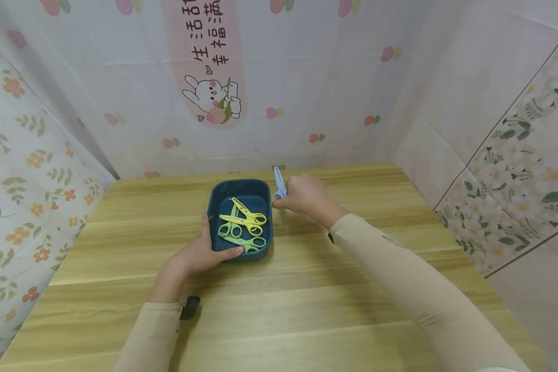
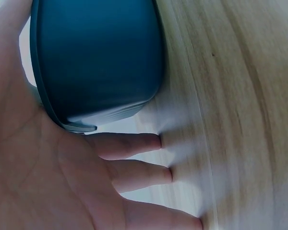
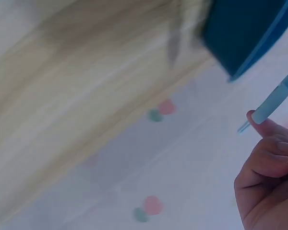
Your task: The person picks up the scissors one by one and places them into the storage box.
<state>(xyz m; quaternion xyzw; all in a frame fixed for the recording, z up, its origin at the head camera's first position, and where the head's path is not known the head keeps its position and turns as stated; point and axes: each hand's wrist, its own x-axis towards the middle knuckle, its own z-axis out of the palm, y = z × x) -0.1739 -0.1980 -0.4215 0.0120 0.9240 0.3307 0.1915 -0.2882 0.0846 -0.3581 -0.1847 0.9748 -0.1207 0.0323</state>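
A dark blue plastic box (image 1: 214, 199) stands on the table, with yellow scissors (image 1: 243, 220) and green scissors (image 1: 244, 242) lying inside. My left hand (image 1: 196, 253) holds its near-left corner, the thumb over the front rim and the index finger along the left side. In the left wrist view, the other fingers (image 2: 139, 175) extend straight down to the tabletop. Just beyond the box's right rim, my right hand (image 1: 307, 195) pinches light blue scissors (image 1: 279, 182) near the handles, blades pointing up and away. The right wrist view catches the scissors (image 3: 273, 101) edge-on.
Underneath is a wood-grain table (image 1: 307, 310), whose far edge meets a patterned curtain (image 1: 307, 93). Floral sheets hang at the left (image 1: 32, 196) and right (image 1: 525, 170) sides. A black strap piece (image 1: 190, 308) shows at the left wrist.
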